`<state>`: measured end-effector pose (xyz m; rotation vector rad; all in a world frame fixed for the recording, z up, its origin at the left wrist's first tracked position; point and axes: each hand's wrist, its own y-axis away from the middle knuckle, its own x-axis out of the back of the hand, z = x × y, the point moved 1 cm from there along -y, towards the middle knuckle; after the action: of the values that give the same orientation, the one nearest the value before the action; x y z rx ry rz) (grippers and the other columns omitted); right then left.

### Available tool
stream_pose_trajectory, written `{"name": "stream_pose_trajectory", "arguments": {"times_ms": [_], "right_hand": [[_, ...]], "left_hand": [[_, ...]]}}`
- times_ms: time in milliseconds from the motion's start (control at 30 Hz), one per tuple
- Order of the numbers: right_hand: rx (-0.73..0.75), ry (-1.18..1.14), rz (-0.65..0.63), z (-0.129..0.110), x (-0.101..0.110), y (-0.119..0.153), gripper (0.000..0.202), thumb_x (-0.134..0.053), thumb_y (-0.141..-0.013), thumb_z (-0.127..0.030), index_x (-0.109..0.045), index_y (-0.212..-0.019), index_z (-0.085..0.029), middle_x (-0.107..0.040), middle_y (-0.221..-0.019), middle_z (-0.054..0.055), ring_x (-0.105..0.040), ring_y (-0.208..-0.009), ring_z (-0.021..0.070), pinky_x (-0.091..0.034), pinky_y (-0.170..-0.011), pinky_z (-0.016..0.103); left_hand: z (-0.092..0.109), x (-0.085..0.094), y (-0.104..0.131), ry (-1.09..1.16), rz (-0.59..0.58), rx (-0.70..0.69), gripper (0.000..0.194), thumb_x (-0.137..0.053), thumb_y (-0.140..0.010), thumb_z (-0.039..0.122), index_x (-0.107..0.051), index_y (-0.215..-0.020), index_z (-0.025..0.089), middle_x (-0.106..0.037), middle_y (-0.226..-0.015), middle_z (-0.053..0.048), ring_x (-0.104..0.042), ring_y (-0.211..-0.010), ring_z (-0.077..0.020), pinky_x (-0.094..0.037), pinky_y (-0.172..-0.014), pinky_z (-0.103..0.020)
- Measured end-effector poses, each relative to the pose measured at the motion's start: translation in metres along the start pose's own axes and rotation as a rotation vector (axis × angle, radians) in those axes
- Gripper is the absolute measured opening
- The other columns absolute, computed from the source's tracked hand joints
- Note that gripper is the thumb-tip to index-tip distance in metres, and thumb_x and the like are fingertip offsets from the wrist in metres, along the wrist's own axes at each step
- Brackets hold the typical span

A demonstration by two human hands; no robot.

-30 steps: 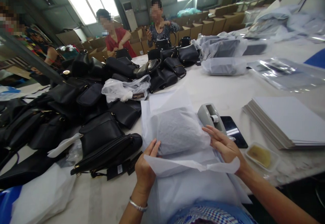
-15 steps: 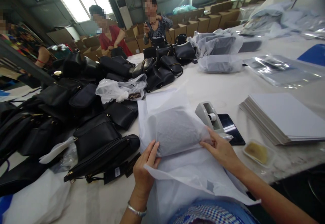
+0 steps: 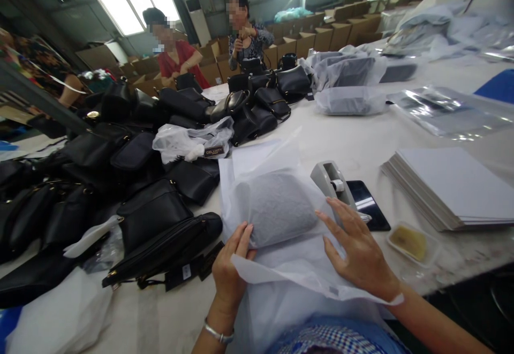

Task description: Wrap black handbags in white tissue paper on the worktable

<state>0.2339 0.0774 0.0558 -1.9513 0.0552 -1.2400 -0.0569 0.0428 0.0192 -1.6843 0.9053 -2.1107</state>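
A dark, flat-looking item wrapped in thin white tissue paper makes a bundle right in front of me. What is inside shows only as a grey shape. At the bundle's lower left corner, my left hand holds it, the fingers together on top and the thumb hidden. My right hand is apart from the bundle's right side, fingers spread and holding nothing. A loose flap of tissue paper stretches across the near side, between my wrists. More white sheets lie beneath the bundle.
Black handbags are heaped on the left. Right of the bundle are a tape dispenser, a dark tablet or phone, a small dish and stacked white boards. Several people stand across the table.
My right hand has let go of the bundle's right edge and moved slightly right, its fingers spreading. My left hand stays at the lower left corner.
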Motion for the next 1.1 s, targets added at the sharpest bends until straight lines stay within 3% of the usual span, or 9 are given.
{"name": "stream_pose_trajectory", "arguments": {"times_ms": [100, 200, 367, 533, 633, 767, 967, 1033, 1100], "right_hand": [[0.152, -0.036, -0.021, -0.003, -0.002, -0.007, 0.053, -0.063, -0.089, -0.021, -0.05, -0.141, -0.024, -0.047, -0.147, 0.009, -0.038, -0.139, 0.0305, -0.031, -0.116, 0.055], [0.242, -0.012, -0.058, 0.002, -0.02, -0.018, 0.049, -0.062, -0.091, -0.019, -0.053, -0.138, -0.022, -0.053, -0.141, 0.009, -0.042, -0.135, 0.0283, -0.032, -0.116, 0.054], [0.276, -0.006, -0.066, 0.013, -0.049, -0.028, 0.055, -0.044, -0.09, 0.0, -0.052, -0.141, -0.019, -0.049, -0.146, 0.009, -0.041, -0.137, 0.0263, -0.038, -0.113, 0.051], [0.296, -0.059, -0.041, 0.02, -0.059, -0.021, 0.057, -0.037, -0.093, 0.001, -0.049, -0.143, -0.023, -0.048, -0.147, 0.007, -0.036, -0.141, 0.0231, -0.039, -0.113, 0.047], [0.288, -0.055, -0.089, 0.024, -0.062, -0.014, 0.056, -0.038, -0.095, -0.001, -0.047, -0.145, -0.025, -0.045, -0.149, 0.006, -0.034, -0.143, 0.0222, -0.038, -0.114, 0.046], [0.293, -0.049, -0.184, 0.027, -0.06, -0.011, 0.061, -0.037, -0.093, 0.001, -0.042, -0.148, -0.026, -0.04, -0.153, 0.006, -0.028, -0.145, 0.0216, -0.038, -0.114, 0.047], [0.351, 0.006, -0.43, 0.028, -0.037, -0.01, 0.087, -0.04, -0.07, 0.009, -0.034, -0.152, -0.022, -0.021, -0.161, 0.007, -0.015, -0.149, 0.0257, -0.033, -0.116, 0.05], [0.362, 0.008, -0.471, 0.033, -0.031, -0.007, 0.086, -0.043, -0.071, 0.007, -0.036, -0.151, -0.021, -0.022, -0.161, 0.009, -0.018, -0.148, 0.0271, -0.034, -0.115, 0.052], [0.379, -0.017, -0.485, 0.039, -0.03, -0.004, 0.072, -0.047, -0.079, 0.0, -0.042, -0.147, -0.021, -0.028, -0.158, 0.011, -0.025, -0.146, 0.0285, -0.036, -0.113, 0.053]], "left_hand": [[0.001, 0.0, 0.001, 0.014, -0.015, 0.008, 0.05, -0.06, -0.092, 0.019, -0.049, -0.141, 0.024, -0.058, -0.139, -0.005, -0.062, -0.116, -0.0217, -0.051, -0.095, -0.03], [0.001, -0.001, 0.001, 0.004, -0.002, 0.009, 0.049, -0.058, -0.092, 0.018, -0.051, -0.14, 0.024, -0.059, -0.137, -0.005, -0.063, -0.114, -0.0216, -0.052, -0.093, -0.029], [-0.001, -0.004, 0.004, -0.037, 0.03, -0.01, 0.049, -0.06, -0.09, 0.013, -0.054, -0.137, 0.023, -0.062, -0.134, -0.006, -0.066, -0.108, -0.0209, -0.053, -0.088, -0.028], [-0.006, -0.007, 0.006, -0.098, 0.017, -0.094, 0.055, -0.052, -0.089, 0.003, -0.052, -0.14, 0.023, -0.064, -0.128, -0.008, -0.067, -0.103, -0.0201, -0.054, -0.083, -0.028], [-0.009, -0.01, 0.006, -0.12, -0.015, -0.146, 0.055, -0.047, -0.09, 0.002, -0.052, -0.14, 0.025, -0.066, -0.122, -0.009, -0.066, -0.101, -0.0207, -0.054, -0.082, -0.029], [-0.012, -0.013, 0.007, -0.099, -0.03, -0.199, 0.053, -0.042, -0.094, 0.005, -0.05, -0.142, 0.026, -0.065, -0.12, -0.01, -0.066, -0.1, -0.0205, -0.053, -0.084, -0.03], [-0.011, -0.011, 0.01, -0.012, -0.069, -0.213, 0.044, -0.049, -0.096, 0.014, -0.053, -0.139, 0.024, -0.063, -0.122, -0.012, -0.064, -0.105, -0.0224, -0.054, -0.089, -0.034], [-0.013, -0.013, 0.013, 0.033, -0.068, -0.214, 0.042, -0.051, -0.095, 0.015, -0.055, -0.136, 0.021, -0.063, -0.122, -0.014, -0.064, -0.107, -0.0239, -0.055, -0.09, -0.037], [-0.016, -0.015, 0.016, 0.063, -0.033, -0.232, 0.038, -0.049, -0.094, 0.015, -0.057, -0.132, 0.014, -0.065, -0.115, -0.015, -0.064, -0.105, -0.0252, -0.057, -0.089, -0.038]]}}
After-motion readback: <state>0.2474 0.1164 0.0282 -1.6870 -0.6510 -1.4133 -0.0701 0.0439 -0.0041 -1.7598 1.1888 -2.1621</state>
